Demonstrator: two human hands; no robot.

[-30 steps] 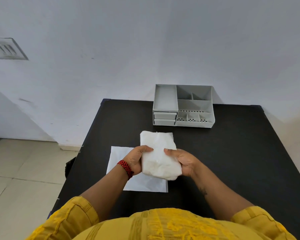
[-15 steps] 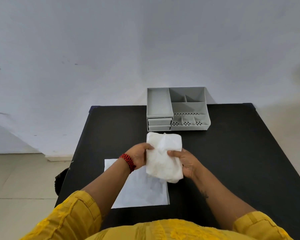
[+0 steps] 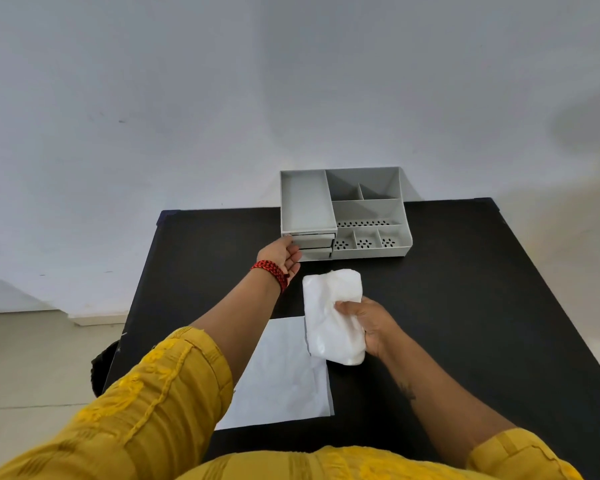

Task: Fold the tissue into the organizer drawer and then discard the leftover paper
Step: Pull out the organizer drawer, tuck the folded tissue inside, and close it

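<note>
Tissue (image 3: 333,317) folded into a wad, clamped in right hand (image 3: 371,327), just in front of organizer (image 3: 343,216). Left hand (image 3: 281,258), fingers apart, touches the drawer (image 3: 314,240) front; drawer looks shut. Stowing not done. Leftover paper (image 3: 281,375) lies flat on surface (image 3: 465,306), undiscarded.

left hand (image 3: 280,257) stretched way out, fingers loosely open, palm facing right, while the right hand (image 3: 370,326) has a closed grip, arm bent

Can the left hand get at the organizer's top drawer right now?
Probably yes: the left hand already reaches the top drawer front on the organizer, with nothing between them.
</note>
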